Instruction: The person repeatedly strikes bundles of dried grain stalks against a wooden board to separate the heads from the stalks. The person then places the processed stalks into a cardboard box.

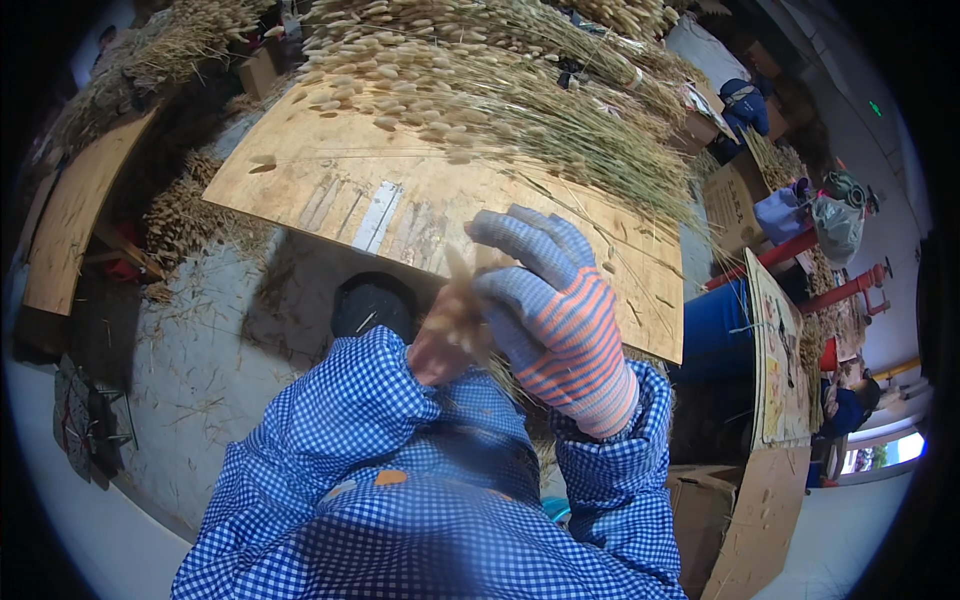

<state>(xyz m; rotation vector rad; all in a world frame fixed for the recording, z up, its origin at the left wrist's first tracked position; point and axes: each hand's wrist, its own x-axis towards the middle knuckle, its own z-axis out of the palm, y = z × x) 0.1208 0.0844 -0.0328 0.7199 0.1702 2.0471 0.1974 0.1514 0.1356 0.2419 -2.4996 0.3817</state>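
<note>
My bare left hand (pixel 438 345), blurred by motion, is closed around a small bunch of dried bunny tail grass (pixel 462 312) in front of my body. The fluffy pale heads show at its fingers, and the stems are mostly hidden. My right hand (pixel 545 310) wears a grey knit glove with orange stripes. Its thumb and forefinger press against the bunch, while the other fingers arch above, apart from them. Beyond both hands, a thick layer of bunny tail grass (pixel 420 85) lies on the wooden board (pixel 310 185), heads to the left, stems to the right.
A dark round stool or bucket (pixel 372 303) stands under the board's near edge. To the left is another wooden board (pixel 85 215), with straw scattered on the floor. On the right are a blue barrel (pixel 715 320), cardboard boxes (pixel 735 200) and red metal bars (pixel 845 290).
</note>
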